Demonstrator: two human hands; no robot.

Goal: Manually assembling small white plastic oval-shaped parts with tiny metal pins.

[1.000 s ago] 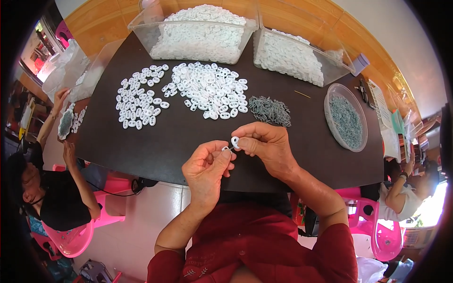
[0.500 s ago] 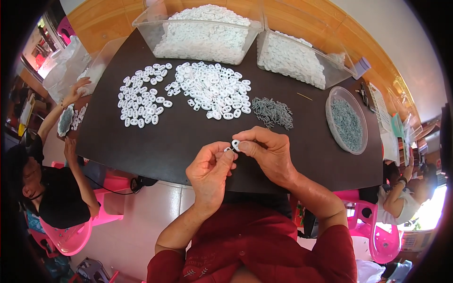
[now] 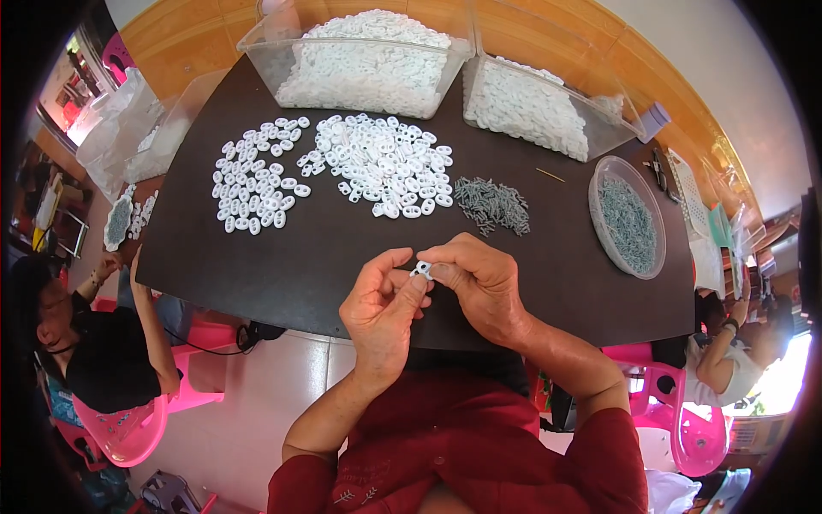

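Note:
Over the near part of the dark table, my left hand (image 3: 383,301) and my right hand (image 3: 481,287) meet with their fingertips. Between them is a small white two-holed plastic piece (image 3: 423,267), partly hidden by the thumbs. Each hand pinches one side of it; whether it is one piece or two pressed together I cannot tell. Beyond my hands lies a heap of white two-holed oval pieces (image 3: 383,163). To its left, similar oval pieces (image 3: 257,184) are spread in a loose single layer. A small pile of grey screw-like pins (image 3: 492,204) lies just beyond my right hand.
Two clear bins, one large (image 3: 257,47) and one smaller (image 3: 599,133), hold white pieces at the back. A round tub (image 3: 597,227) of grey pins, a thin stick (image 3: 550,175) and pliers (image 3: 658,171) lie right. People sit at left (image 3: 111,360) and right (image 3: 723,360).
My hands have drawn closer, bringing the white parts in my fingertips together. The person at left has pulled an outstretched arm back from the bag.

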